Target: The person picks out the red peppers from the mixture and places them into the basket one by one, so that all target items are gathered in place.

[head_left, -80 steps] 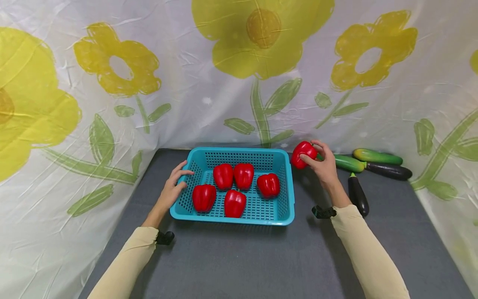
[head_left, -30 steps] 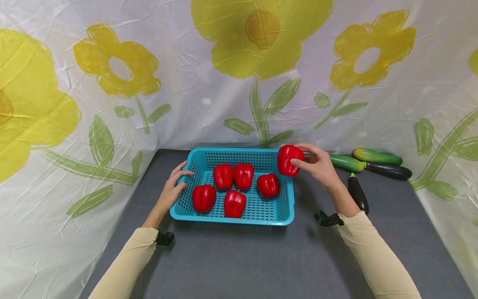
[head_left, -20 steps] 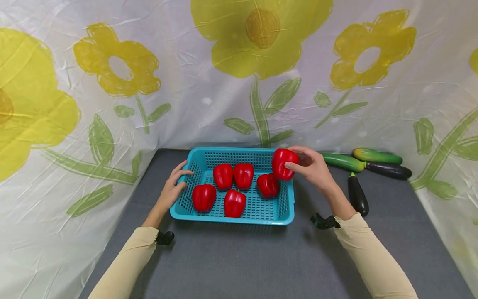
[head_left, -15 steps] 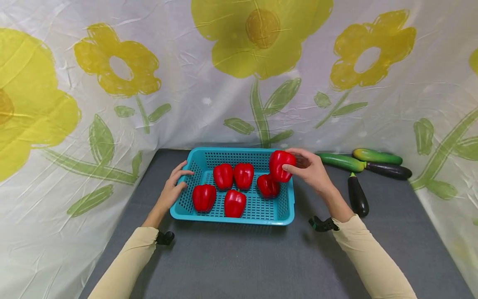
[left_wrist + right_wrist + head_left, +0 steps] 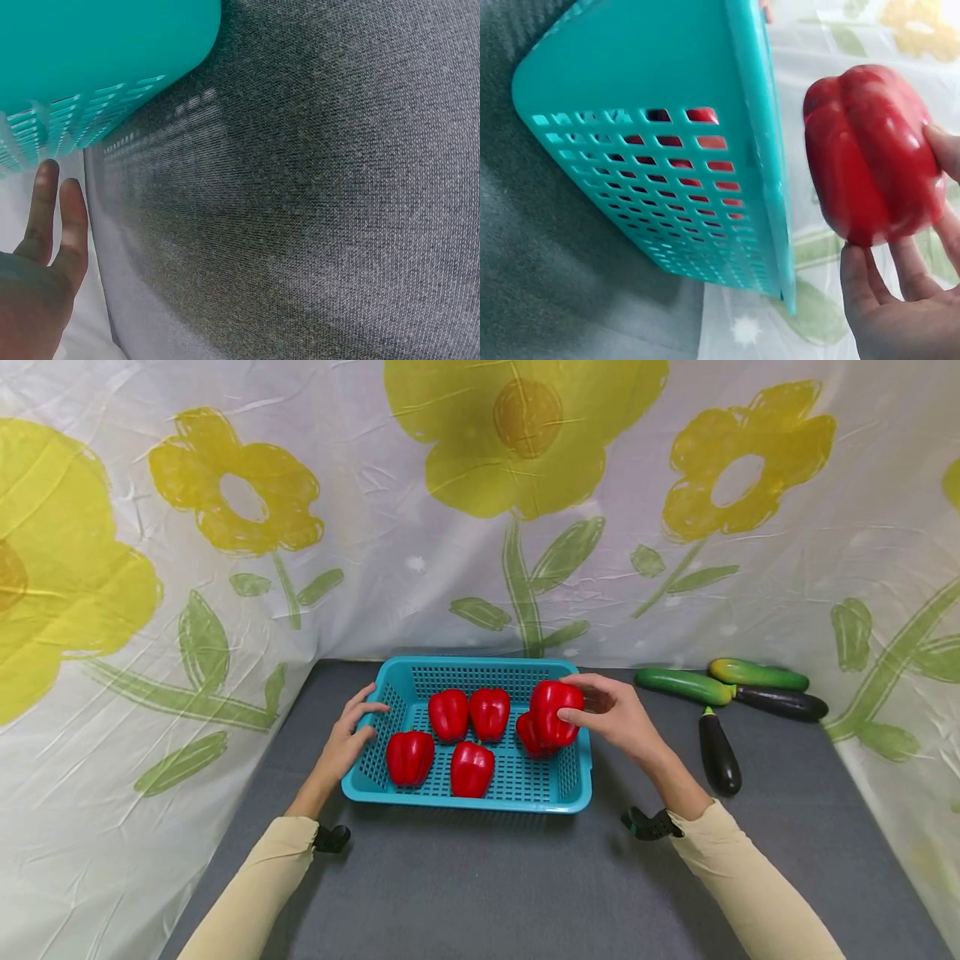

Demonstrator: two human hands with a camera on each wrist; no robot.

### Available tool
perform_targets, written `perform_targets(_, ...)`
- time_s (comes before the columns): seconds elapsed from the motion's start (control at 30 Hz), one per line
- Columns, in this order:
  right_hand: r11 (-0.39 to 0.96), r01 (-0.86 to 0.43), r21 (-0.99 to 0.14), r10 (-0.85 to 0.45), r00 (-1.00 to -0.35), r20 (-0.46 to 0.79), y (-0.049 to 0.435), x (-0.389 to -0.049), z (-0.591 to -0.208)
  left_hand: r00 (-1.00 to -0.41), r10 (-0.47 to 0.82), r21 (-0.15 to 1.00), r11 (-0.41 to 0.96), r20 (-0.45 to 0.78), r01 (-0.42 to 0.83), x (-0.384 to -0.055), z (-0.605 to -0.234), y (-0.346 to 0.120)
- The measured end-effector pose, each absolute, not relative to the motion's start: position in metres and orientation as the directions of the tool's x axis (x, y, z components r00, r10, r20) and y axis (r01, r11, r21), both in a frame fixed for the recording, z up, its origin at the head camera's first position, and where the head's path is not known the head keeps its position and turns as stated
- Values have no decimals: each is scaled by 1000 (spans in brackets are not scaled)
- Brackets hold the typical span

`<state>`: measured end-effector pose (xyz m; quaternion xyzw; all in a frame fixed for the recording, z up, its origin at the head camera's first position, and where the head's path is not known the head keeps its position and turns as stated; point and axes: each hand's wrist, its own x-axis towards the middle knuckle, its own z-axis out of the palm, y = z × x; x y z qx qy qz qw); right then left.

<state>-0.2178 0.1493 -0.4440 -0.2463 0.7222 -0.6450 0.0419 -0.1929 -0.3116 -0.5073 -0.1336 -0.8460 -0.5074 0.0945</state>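
Note:
In the head view, my right hand (image 5: 622,717) holds a red bell pepper (image 5: 555,714) between thumb and fingers, over the right end of a blue-green plastic basket (image 5: 465,804). In the right wrist view, the held pepper (image 5: 874,154) is above the rim. Beneath it, another red bell pepper (image 5: 528,737) is partly hidden. My left hand (image 5: 345,739) rests loosely at the basket's left rim. In the left wrist view, two of its fingers (image 5: 73,225) extend towards the perforated wall. Several more bell peppers, including one at the front left (image 5: 410,758), lie in the basket.
To the right on the grey cloth (image 5: 480,877) lie a green zucchini (image 5: 682,685), a yellow-green one (image 5: 757,674) and two dark eggplants, one crosswise (image 5: 780,702) and one pointing towards me (image 5: 719,753). A flower-printed sheet (image 5: 375,568) hangs close behind the basket.
My right hand has carried the pepper leftwards from beside the basket, over its right rim, then down above the pepper at that end. The left hand and the basket have stayed put.

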Motion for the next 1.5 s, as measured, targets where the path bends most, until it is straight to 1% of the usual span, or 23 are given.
perform_targets(0.2,50,-340,-939,-440,-852,285,145,-214,-445,-956,129,853,433,263,293,-186,-491,-304)
perform_targets(0.33,57,-339,-939,-451,-848,279,142,-211,-449,-958,134,852,438,253,287,-178,-476,-297)
perform_targets(0.47,65,-336,-940,-456,-848,271,140,-206,-452,-955,139,846,444,261,295,-173,-470,-294)
perform_targets(1.0,125,-360,-924,-476,-839,262,132,-193,-460,-957,140,853,435,255,291,-173,-471,-295)
perform_targets(1.27,112,-378,-919,-494,-824,279,127,-190,-467,-958,132,850,441,255,287,-175,-471,-295)
perform_targets(1.5,130,-380,-916,-489,-828,274,123,-186,-467,-961,127,852,444,247,278,-177,-472,-295)
